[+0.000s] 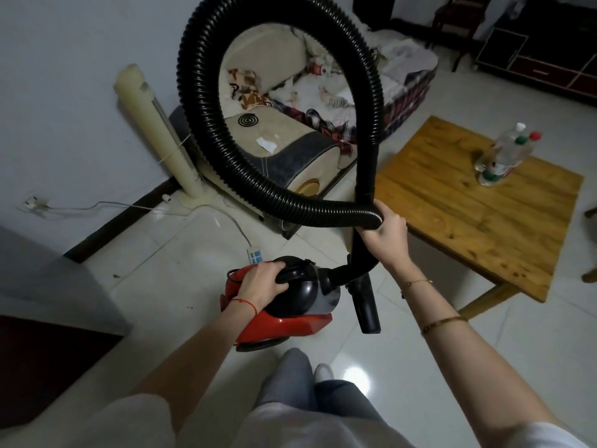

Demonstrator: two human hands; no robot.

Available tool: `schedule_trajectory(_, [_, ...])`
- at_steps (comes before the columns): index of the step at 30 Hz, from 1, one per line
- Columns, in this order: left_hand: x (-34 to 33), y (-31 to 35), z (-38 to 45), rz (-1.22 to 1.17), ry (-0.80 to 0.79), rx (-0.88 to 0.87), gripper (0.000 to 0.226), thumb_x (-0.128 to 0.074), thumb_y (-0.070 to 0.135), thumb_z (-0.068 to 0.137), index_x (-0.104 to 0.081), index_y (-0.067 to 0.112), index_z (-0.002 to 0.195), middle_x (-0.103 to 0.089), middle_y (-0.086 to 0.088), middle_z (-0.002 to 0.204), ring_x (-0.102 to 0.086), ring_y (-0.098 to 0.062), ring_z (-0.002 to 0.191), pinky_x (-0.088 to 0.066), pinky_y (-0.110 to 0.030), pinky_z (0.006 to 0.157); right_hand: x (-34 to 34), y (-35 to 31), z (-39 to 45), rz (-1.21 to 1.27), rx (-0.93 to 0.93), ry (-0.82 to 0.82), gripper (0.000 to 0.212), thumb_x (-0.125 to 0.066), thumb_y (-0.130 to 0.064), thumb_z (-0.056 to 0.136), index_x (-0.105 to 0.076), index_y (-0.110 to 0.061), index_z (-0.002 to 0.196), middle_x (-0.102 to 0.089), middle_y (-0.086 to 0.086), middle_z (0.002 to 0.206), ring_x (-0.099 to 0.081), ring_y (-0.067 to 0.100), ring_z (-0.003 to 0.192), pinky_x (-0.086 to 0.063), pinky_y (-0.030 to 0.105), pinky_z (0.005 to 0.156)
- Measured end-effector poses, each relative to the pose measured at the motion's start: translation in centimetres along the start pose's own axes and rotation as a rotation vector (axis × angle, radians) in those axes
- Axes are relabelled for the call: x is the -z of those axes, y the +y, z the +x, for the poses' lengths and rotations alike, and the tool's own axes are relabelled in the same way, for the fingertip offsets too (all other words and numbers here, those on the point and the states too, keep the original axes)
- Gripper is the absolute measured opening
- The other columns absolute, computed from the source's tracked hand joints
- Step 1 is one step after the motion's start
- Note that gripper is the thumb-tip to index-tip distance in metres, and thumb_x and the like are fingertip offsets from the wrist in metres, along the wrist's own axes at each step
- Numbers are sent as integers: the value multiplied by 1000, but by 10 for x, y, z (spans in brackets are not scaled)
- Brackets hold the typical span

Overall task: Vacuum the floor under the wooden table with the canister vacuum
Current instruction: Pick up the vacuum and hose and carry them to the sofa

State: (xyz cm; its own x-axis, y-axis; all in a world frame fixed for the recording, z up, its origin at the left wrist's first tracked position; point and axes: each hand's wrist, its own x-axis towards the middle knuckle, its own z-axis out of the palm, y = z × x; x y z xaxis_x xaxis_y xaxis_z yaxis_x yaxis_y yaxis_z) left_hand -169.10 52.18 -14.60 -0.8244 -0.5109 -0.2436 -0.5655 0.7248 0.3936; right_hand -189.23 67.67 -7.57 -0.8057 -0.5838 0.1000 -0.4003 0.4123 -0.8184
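Left hand (263, 282) grips the canister vacuum (284, 305) at lower centre, right hand (384, 227) clenches the looped hose (206, 124). That loop (huge) could swing right and topple the bottles (504, 153) on the wooden table (468, 215).

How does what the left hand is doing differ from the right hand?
The left hand sits low, gripping the handle on top of the red canister vacuum; the right hand is higher, closed around the black hose. The left wrist has a red string, the right arm gold bracelets. Both are shut on vacuum parts.
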Motion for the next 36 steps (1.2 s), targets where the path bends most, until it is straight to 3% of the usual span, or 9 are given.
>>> schedule_trajectory(7, [-47, -3, 114, 18, -17, -4, 17, -64, 25, 83, -62, 21, 99, -68, 1, 88, -66, -16, 83, -55, -31, 75, -30, 77, 89, -13, -30, -28, 49, -66, -20, 80, -56, -16, 128, -71, -1, 91, -67, 14, 81, -58, 38, 74])
schedule_trajectory(16, [-170, -61, 263, 37, -52, -27, 12, -62, 25, 86, -60, 19, 97, -66, 3, 85, -64, -13, 79, -51, -21, 68, -131, 227, 181, -73, -31, -12, 50, -66, -23, 81, -55, -16, 129, -71, 3, 93, -68, 19, 83, -57, 43, 74])
schedule_trajectory(20, [-235, -101, 321, 41, -49, -53, 16, -62, 26, 85, -60, 18, 98, -66, 0, 88, -62, -15, 84, -52, -25, 73, -189, 294, 208, -106, -35, 1, 49, -65, -21, 81, -55, -19, 128, -71, 3, 97, -68, 21, 89, -57, 41, 79])
schedule_trajectory(27, [-347, -173, 398, 37, -90, -74, 26, -60, 29, 86, -58, 17, 109, -64, -2, 99, -59, -20, 96, -50, -32, 83, -286, 412, 230, -105, -54, 26, 50, -63, -25, 80, -54, -21, 129, -72, 2, 94, -68, 20, 85, -58, 41, 74])
schedule_trajectory(31, [-396, -201, 431, 49, -90, -72, 34, -61, 29, 85, -58, 16, 116, -65, -5, 106, -60, -23, 101, -50, -34, 85, -326, 461, 242, -107, -40, 62, 42, -63, -26, 81, -59, -20, 122, -71, 3, 90, -68, 23, 83, -57, 39, 70])
schedule_trajectory(36, [-436, -218, 462, 84, -92, -62, 30, -61, 28, 84, -59, 17, 112, -67, -4, 103, -63, -22, 97, -49, -32, 79, -357, 502, 263, -109, -58, 66, 36, -65, -25, 80, -62, -20, 115, -72, 5, 92, -68, 27, 89, -56, 42, 76])
